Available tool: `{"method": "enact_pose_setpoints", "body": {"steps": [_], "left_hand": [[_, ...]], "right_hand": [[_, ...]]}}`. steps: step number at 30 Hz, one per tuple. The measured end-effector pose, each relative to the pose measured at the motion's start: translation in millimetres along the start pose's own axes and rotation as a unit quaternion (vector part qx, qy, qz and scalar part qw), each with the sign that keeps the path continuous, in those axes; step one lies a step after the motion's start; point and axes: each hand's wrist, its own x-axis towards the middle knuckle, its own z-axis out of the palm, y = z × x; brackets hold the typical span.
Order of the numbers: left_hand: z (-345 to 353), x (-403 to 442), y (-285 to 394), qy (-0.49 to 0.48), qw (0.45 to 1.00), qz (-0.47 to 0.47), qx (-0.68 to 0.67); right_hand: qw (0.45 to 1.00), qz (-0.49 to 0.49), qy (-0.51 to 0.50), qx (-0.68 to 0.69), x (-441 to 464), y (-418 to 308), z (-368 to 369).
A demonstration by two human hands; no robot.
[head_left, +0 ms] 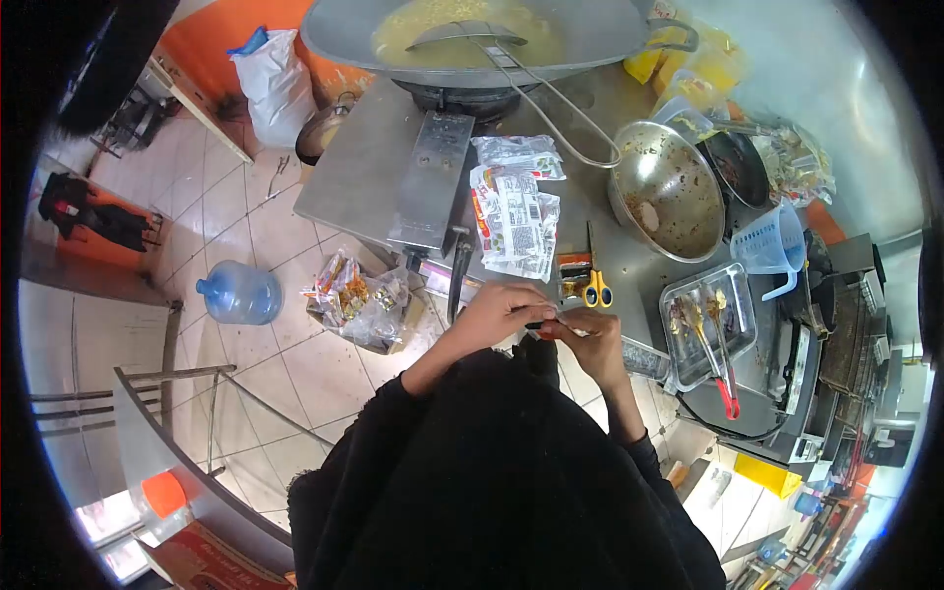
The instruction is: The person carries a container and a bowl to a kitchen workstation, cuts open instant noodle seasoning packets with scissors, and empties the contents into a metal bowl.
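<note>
Close together at the front edge of the metal counter, my left hand [503,313] and my right hand [590,344] both have their fingers pinched on a small dark and red item [539,326], too small to name. Just beyond them lie yellow-handled scissors [597,289], blades pointing away, beside a small dark and orange packet [573,275]. Flattened printed plastic wrappers [516,221] are spread on the counter ahead of my left hand.
A large wok [344,39] with a strainer [467,37] stands at the back. To the right are a steel bowl [674,182], a tray [678,344] with tongs [726,388] and a measuring jug [767,241]. A box of wrappers [359,305] and a water bottle [241,292] are lower left.
</note>
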Motion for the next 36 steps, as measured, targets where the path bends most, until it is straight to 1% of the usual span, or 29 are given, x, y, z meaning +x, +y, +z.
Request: {"method": "enact_pose_setpoints", "body": {"steps": [1, 3, 5, 7, 8, 9, 10, 11, 12, 13, 15, 17, 19, 20, 21, 22, 23, 25, 29, 31, 33, 34, 35, 36], "left_hand": [[4, -1, -1, -0.001, 1.000, -0.001, -0.001], [10, -1, -5, 0.097, 0.994, 0.049, 0.031], [11, -1, -6, 0.105, 0.993, 0.049, 0.030], [13, -1, -5, 0.112, 0.992, 0.048, 0.027], [12, -2, -3, 0.100, 0.994, 0.027, 0.030], [11, -2, -2, 0.089, 0.995, 0.007, 0.035], [13, -3, -1, 0.090, 0.995, 0.007, 0.035], [16, -3, -2, 0.112, 0.993, 0.019, 0.040], [19, -4, -2, 0.132, 0.990, 0.031, 0.045], [22, -4, -6, 0.131, 0.990, 0.031, 0.045], [28, -3, -13, 0.183, 0.980, 0.066, 0.042], [29, -4, -13, 0.191, 0.980, 0.056, 0.027], [31, -4, -12, 0.194, 0.980, 0.047, 0.011], [32, -4, -12, 0.197, 0.980, 0.023, -0.004], [33, -3, -12, 0.200, 0.980, -0.001, -0.019], [35, -3, -13, 0.200, 0.980, 0.000, -0.019], [37, -2, -14, 0.203, 0.979, -0.003, -0.028], [38, 0, -15, 0.204, 0.978, -0.004, -0.037], [43, 3, -16, 0.211, 0.975, -0.029, -0.065], [44, 5, -21, 0.212, 0.974, -0.034, -0.074], [44, 5, -31, 0.182, 0.959, -0.104, -0.189], [43, 5, -46, 0.181, 0.960, -0.104, -0.188], [40, 5, -65, 0.140, 0.934, -0.170, -0.282], [38, 5, -75, 0.097, 0.894, -0.233, -0.370]], "right_hand": [[0.997, 0.040, 0.034, 0.051, -1, 1, 3], [0.996, 0.060, 0.046, 0.056, 0, -4, 5], [0.993, 0.078, 0.059, 0.060, 2, -5, 5], [0.997, 0.045, 0.065, -0.007, 1, -2, 3], [0.997, 0.045, 0.064, -0.007, -1, 2, 4], [0.995, 0.057, 0.080, 0.002, -3, 8, 5], [0.993, 0.069, 0.096, 0.011, -5, 11, 6], [0.993, 0.069, 0.095, 0.011, -4, 12, 6], [0.989, 0.095, 0.101, 0.049, -3, 13, 5], [0.983, 0.121, 0.107, 0.086, -4, 14, 5], [0.983, 0.129, 0.094, 0.087, -7, 18, 5], [0.984, 0.137, 0.079, 0.087, -9, 19, 3], [0.987, 0.114, 0.063, 0.097, -9, 18, -1], [0.987, 0.115, 0.066, 0.095, -9, 18, -3], [0.994, 0.064, 0.088, 0.010, -10, 17, -4], [0.991, 0.013, 0.108, -0.074, -10, 17, -5], [0.991, 0.013, 0.108, -0.074, -10, 17, -6], [0.983, 0.001, 0.125, -0.133, -11, 16, -10], [0.984, 0.015, 0.110, -0.139, -15, 17, -18], [0.988, -0.046, 0.084, -0.120, -13, 16, -22], [0.985, -0.055, 0.081, -0.141, -11, 18, -26], [0.982, -0.063, 0.076, -0.161, -10, 20, -28], [0.982, -0.063, 0.077, -0.161, -9, 21, -30], [0.980, -0.076, 0.086, -0.165, -7, 23, -32]]}}
